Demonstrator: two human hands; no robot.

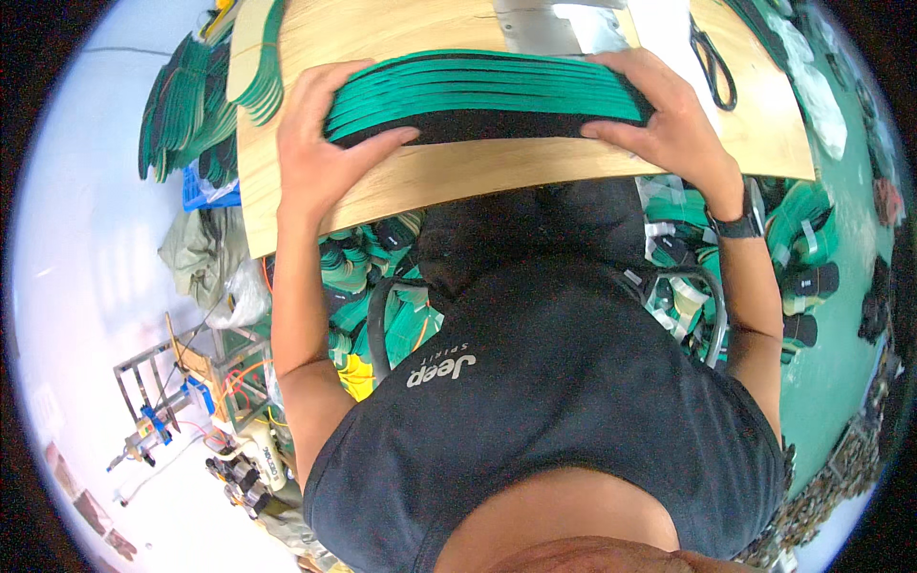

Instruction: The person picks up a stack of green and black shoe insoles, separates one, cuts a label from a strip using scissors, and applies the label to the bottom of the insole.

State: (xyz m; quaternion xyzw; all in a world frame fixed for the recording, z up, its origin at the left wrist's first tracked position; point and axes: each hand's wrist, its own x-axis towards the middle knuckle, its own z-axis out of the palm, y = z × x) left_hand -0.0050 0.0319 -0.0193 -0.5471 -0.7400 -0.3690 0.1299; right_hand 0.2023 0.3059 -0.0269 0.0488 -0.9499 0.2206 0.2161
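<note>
Left hand and right hand grip opposite ends of a bowed stack of flat green-and-black felt-like strips, fingers on the far side, thumbs near. Stack's at the smooth wood-grain table's near edge; flat grey metal plate beyond, black loop-handled scissors right.

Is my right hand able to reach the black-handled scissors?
Probably yes: the scissors lie near the right hand on the table, nothing visible between, though it's holding the green pad stack.

1 head-worn fisheye looks down from close above.
</note>
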